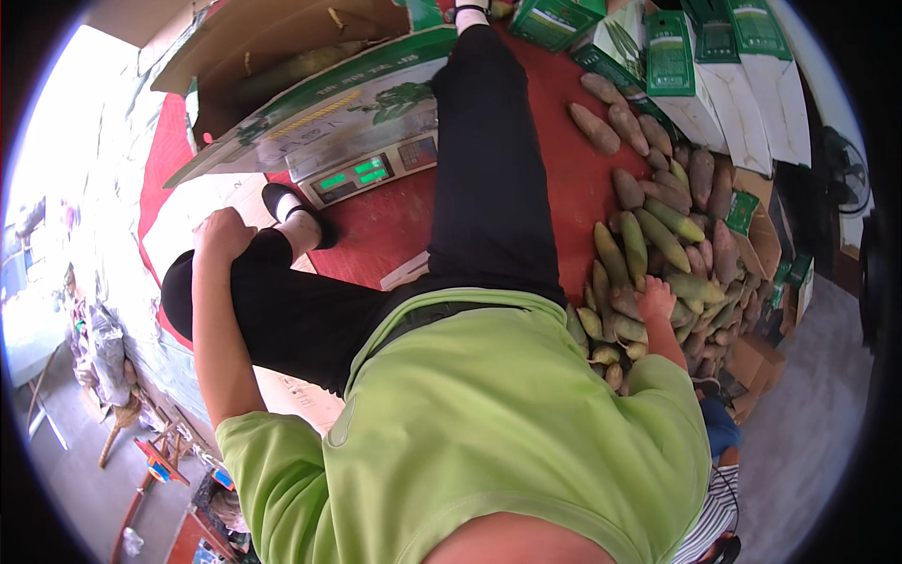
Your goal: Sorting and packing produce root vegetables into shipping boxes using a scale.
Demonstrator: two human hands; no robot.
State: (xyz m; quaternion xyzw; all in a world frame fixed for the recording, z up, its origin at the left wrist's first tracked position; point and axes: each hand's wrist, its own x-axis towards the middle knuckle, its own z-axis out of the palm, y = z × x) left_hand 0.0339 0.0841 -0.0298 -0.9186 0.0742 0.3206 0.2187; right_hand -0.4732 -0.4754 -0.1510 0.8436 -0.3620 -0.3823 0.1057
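Note:
My left hand (224, 233), its fingers curled in, rests on my bent left knee and holds nothing that I can see. On the right, my right hand (656, 301) reaches into a heap of long radishes (663, 240), some green, others dull reddish-brown. Its fingers are bent against a green radish (691, 287) at the near side of the heap; the hand partly covers their contact. In front of me a digital scale (362, 174) with lit green displays stands on the red floor covering (385, 226). A large open printed carton (310, 122) sits on the scale.
Green and white boxes (672, 66) stand at the far right, behind the radishes. Opened brown cartons (752, 367) and a fan (841, 169) are at the right. Another person's striped clothing (705, 512) shows at the lower right. A broom (117, 428) and clutter lie at the left.

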